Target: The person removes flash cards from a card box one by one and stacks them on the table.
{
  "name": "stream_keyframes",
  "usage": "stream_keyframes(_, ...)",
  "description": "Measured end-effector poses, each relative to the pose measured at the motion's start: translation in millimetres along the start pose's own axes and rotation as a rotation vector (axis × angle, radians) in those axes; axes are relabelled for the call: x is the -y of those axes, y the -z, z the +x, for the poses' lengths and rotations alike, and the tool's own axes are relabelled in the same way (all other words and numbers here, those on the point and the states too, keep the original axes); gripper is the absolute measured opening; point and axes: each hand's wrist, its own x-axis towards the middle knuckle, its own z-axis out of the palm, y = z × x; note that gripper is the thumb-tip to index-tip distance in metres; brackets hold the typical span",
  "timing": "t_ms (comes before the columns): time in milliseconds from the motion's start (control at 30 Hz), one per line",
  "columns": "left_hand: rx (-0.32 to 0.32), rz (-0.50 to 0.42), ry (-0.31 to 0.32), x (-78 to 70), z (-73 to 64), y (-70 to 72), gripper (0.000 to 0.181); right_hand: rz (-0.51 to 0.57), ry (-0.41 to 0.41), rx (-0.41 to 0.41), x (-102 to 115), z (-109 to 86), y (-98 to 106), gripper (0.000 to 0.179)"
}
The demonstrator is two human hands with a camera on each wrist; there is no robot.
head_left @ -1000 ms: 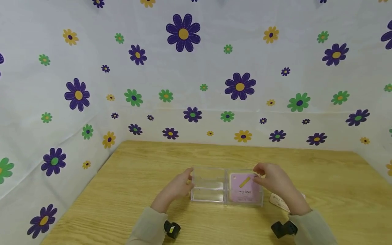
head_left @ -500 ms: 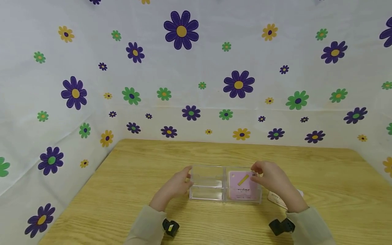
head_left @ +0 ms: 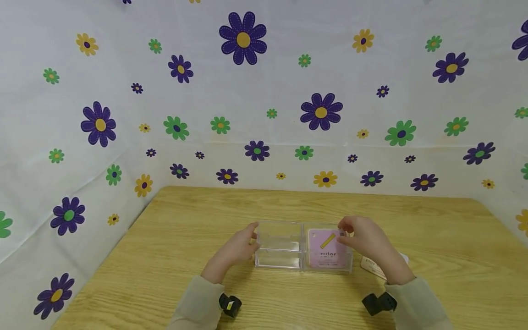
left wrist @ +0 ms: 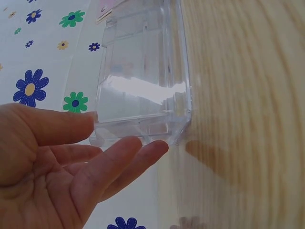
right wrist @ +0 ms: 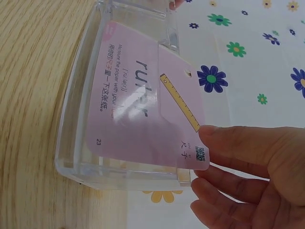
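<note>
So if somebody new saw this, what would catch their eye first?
Likely the white backdrop printed with purple, green and yellow flowers, filling the upper part of the head view. Next, perhaps, the square pink "ruler" card in the right-side compartment of the clear plastic box on the wood-grain table, its corner held by the right hand.

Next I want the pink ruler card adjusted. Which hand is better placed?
Right, I'd judge. The right hand pinches the ruler card by a corner. The left hand is at the opposite end of the clear holder, with another compartment between it and the card.
</note>
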Motion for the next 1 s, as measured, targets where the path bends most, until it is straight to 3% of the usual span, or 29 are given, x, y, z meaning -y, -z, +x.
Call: stream_keyframes(1000, 0.004, 0.015, -0.008, 0.4, -0.4, 1.6, 0.053, -0.003, -0.009, 0.000, -0.5, 2.9, -1.2, 0.023)
